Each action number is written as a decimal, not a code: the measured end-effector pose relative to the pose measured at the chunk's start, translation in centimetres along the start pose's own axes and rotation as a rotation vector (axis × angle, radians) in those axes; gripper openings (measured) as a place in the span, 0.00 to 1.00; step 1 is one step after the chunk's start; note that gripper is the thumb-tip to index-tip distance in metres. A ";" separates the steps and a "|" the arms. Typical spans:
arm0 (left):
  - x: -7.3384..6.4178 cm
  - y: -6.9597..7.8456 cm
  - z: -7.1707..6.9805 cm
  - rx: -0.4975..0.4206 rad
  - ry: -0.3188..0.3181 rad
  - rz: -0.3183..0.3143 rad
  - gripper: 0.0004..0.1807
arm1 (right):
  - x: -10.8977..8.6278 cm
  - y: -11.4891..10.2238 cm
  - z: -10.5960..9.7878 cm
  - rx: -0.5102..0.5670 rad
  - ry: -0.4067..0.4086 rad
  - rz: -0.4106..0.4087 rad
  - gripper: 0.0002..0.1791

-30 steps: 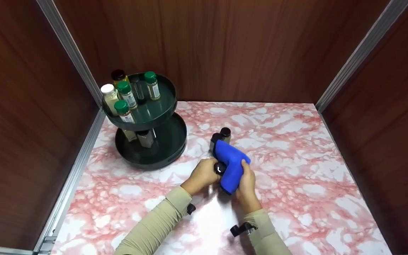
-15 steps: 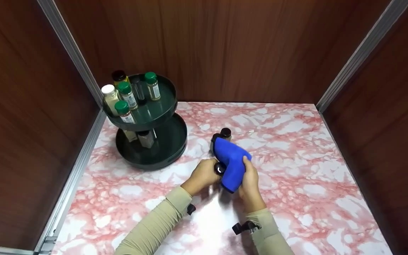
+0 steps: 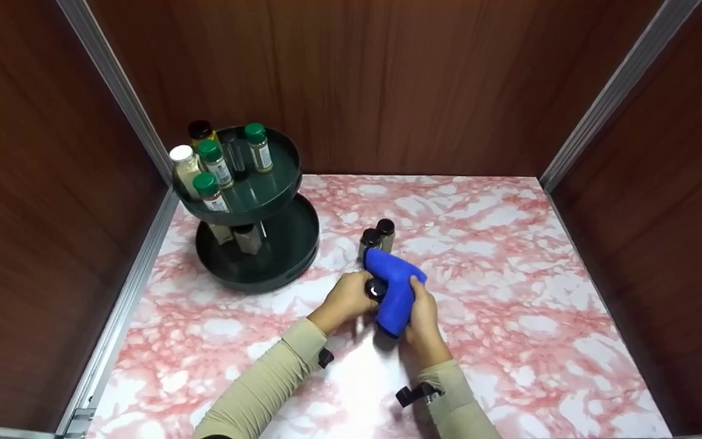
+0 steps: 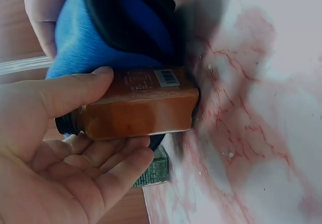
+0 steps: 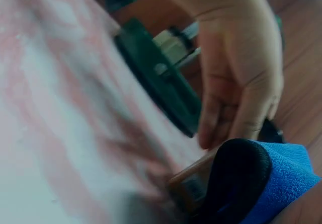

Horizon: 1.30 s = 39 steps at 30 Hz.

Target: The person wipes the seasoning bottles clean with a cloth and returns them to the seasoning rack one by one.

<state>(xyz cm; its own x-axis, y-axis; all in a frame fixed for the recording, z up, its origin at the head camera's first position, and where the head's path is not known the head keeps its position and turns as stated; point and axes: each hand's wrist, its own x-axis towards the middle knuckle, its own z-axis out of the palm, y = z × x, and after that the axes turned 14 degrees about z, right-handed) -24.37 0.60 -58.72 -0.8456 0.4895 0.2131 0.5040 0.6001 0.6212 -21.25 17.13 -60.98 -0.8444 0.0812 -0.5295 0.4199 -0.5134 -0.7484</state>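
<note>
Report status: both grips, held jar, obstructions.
Left grip holds jar, upright. Right grip holds cloth beside it. Two more jars just beyond cloth, possibly in the way.

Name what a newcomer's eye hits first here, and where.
The bright blue cloth in the right hand, over the marbled tabletop. Beside it, an orange-brown bottle in the left hand. Then the dark two-tier stand, back left, with green-capped bottles up top.

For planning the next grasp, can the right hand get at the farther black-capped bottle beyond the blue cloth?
Probably not at once: the right hand holds the blue cloth, though nothing visible stands right of the farther black-capped bottle.
</note>
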 end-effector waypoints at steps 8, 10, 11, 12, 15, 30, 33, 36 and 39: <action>-0.3 -0.5 0.3 -0.186 -0.004 -0.024 0.25 | -0.6 -1.4 -0.4 0.094 -0.047 0.040 0.29; -0.5 -0.5 0.4 -0.219 0.003 -0.027 0.27 | -0.6 -1.6 -0.5 0.109 -0.055 0.041 0.30; -0.5 -0.4 0.4 -0.233 0.012 -0.029 0.27 | -0.6 -1.7 -0.6 0.118 -0.055 0.041 0.29; -0.6 -0.4 0.5 -0.249 0.020 -0.028 0.28 | -0.6 -1.8 -0.6 0.124 -0.060 0.041 0.30; -0.8 -0.1 0.9 -0.285 0.066 -0.031 0.33 | -0.7 -2.1 -0.8 0.141 -0.062 0.034 0.30; -1.3 0.7 3.2 -0.082 0.253 -0.190 0.35 | -0.7 -2.9 -0.6 0.121 -0.070 -0.042 0.32; -1.2 0.7 2.9 -0.102 0.243 -0.178 0.32 | -0.7 -2.9 -0.6 0.102 -0.086 -0.054 0.31; -1.0 0.6 2.2 -0.115 0.216 -0.148 0.30 | -0.8 -3.0 -0.4 0.091 -0.113 -0.069 0.30; -0.9 0.5 1.6 -0.151 0.178 -0.105 0.26 | -0.9 -3.1 0.0 0.089 -0.154 -0.091 0.28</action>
<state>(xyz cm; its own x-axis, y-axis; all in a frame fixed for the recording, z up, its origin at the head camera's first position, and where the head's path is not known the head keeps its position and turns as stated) -23.12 1.47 -59.76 -0.9164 0.3025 0.2621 0.3908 0.5344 0.7495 -21.81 18.68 -58.19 -0.9214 0.0030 -0.3886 0.3138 -0.5839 -0.7487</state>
